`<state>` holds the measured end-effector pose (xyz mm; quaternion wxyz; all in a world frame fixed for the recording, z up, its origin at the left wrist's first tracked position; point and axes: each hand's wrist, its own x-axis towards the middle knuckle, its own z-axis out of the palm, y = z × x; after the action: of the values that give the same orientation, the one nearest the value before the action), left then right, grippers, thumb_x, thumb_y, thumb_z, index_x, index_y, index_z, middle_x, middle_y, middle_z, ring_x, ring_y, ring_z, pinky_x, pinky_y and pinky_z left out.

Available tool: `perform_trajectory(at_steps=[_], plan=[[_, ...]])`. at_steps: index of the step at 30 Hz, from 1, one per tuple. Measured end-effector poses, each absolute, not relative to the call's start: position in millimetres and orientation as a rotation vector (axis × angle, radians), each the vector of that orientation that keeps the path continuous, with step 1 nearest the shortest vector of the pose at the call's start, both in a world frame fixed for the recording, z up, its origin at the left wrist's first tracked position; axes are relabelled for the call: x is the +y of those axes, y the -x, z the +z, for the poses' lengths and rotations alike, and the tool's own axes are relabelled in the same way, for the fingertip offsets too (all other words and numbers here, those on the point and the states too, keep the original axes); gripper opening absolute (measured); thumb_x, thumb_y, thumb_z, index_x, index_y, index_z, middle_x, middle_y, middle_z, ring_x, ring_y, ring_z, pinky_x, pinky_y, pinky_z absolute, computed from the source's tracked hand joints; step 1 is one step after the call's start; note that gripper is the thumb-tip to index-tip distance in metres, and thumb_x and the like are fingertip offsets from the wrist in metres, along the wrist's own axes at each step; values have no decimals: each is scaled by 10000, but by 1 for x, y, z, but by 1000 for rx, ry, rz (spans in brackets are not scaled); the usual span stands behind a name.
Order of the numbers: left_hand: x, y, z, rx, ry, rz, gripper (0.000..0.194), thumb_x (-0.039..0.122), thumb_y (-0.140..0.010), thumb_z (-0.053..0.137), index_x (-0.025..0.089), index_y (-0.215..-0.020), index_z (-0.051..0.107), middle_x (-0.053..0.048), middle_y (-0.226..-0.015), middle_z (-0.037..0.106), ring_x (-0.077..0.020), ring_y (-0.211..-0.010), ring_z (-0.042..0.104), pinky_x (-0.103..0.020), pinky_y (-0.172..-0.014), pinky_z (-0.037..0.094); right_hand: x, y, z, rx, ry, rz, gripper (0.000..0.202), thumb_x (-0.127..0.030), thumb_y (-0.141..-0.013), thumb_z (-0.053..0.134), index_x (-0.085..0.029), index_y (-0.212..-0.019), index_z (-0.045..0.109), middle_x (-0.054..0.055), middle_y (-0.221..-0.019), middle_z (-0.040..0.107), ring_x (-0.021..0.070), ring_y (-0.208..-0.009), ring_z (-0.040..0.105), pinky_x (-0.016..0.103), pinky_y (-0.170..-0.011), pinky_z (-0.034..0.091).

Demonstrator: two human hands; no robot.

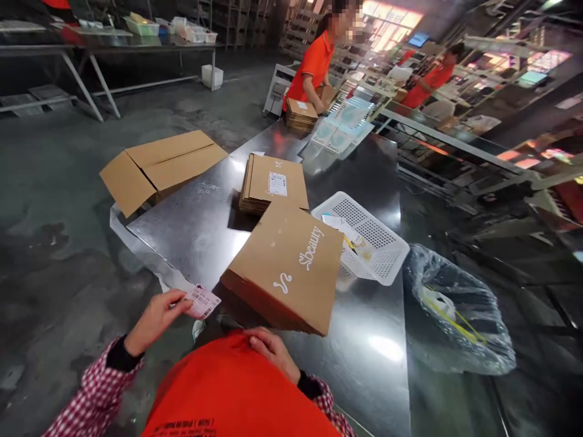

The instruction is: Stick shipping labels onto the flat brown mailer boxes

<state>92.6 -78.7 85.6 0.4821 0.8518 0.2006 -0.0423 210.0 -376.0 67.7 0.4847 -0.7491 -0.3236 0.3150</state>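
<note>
My left hand (159, 315) pinches a printed label (201, 301) by its edge, between thumb and fingers. A pale strip of backing paper (136, 243) runs from near the label up along the table's left edge. My right hand (276, 352) rests against the front of my orange top (241, 388), its fingers curled together; whatever is between them is hidden. Just beyond both hands lies a stack of flat brown cartons (291, 261) with white lettering. Farther back is a second carton stack (277, 182), with a white label on its top carton.
A white perforated basket (387, 249) holding papers stands on the metal table (364, 376). An open carton (173, 161) sits at the left edge. A plastic-lined bin (492, 340) is at right. Across the table a co-worker (314, 67) handles cartons near printed packs (341, 124).
</note>
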Motion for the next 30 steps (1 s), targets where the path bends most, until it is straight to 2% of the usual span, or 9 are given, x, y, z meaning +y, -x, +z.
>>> perform_trajectory(at_steps=[4,8,10,12,14,19,22,26,30], plan=[[-141,-86,131,194,-2122,311,253,404,-887,488,251,-903,688,-41,-870,698,-189,-817,645,-278,-752,513,-345,-218,124,-969,1650,424,528,-429,-789,645,-266,-1278,527,85,-1175,604,219,-1024,600,354,-893,501],[-176,-87,144,30,-2315,755,148,264,-887,515,265,-923,658,-31,-835,695,-173,-782,653,-269,-753,517,-347,-219,148,-987,1538,147,119,-331,-828,627,-260,-908,678,17,-805,676,156,-755,636,269,-700,527],[-184,-92,148,84,-2393,1079,112,319,-844,592,258,-927,636,-40,-833,683,-197,-818,646,-301,-792,511,-357,-219,154,-1022,1517,38,109,-293,-865,576,-247,-852,673,11,-731,673,141,-678,628,249,-627,514],[-187,-101,154,123,-2427,1221,319,438,-795,637,227,-1032,608,-78,-963,681,-242,-955,634,-340,-842,512,-367,-219,162,-1107,1524,-57,120,-273,-881,552,-225,-881,663,24,-739,683,138,-677,631,244,-622,508],[-189,-109,163,16,-2454,1069,437,496,-806,603,216,-1140,571,-79,-1074,678,-237,-1021,635,-307,-830,534,-374,-220,172,-1197,1541,-122,121,-251,-890,538,-210,-908,651,32,-743,689,132,-683,634,236,-639,508],[-183,-128,184,-300,-2326,521,180,358,-908,501,255,-960,639,43,-814,720,-95,-680,682,-126,-613,525,-378,-222,187,-1130,1629,-323,168,-168,-895,496,-223,-1007,609,71,-978,682,152,-897,652,263,-774,536],[-165,-144,184,-529,-2317,630,227,335,-918,488,242,-1079,619,10,-859,731,-116,-735,693,-154,-660,531,-386,-232,193,-1049,1617,-537,225,-122,-906,441,-235,-1043,578,48,-933,694,162,-905,658,300,-805,539],[-130,-170,172,-666,-2410,725,264,264,-938,450,229,-1148,606,-2,-716,686,-108,-596,655,-165,-556,500,-412,-283,219,-467,1603,-938,55,-185,-864,554,-204,-904,586,-4,-762,649,118,-679,617,225,-619,503],[-117,-188,167,-815,-2377,712,249,257,-926,468,222,-1115,627,-36,-835,702,-126,-717,671,-183,-635,525,-414,-362,237,-324,1649,-505,365,-335,-694,717,-190,-961,515,-14,-797,616,117,-662,580,231,-582,478]])
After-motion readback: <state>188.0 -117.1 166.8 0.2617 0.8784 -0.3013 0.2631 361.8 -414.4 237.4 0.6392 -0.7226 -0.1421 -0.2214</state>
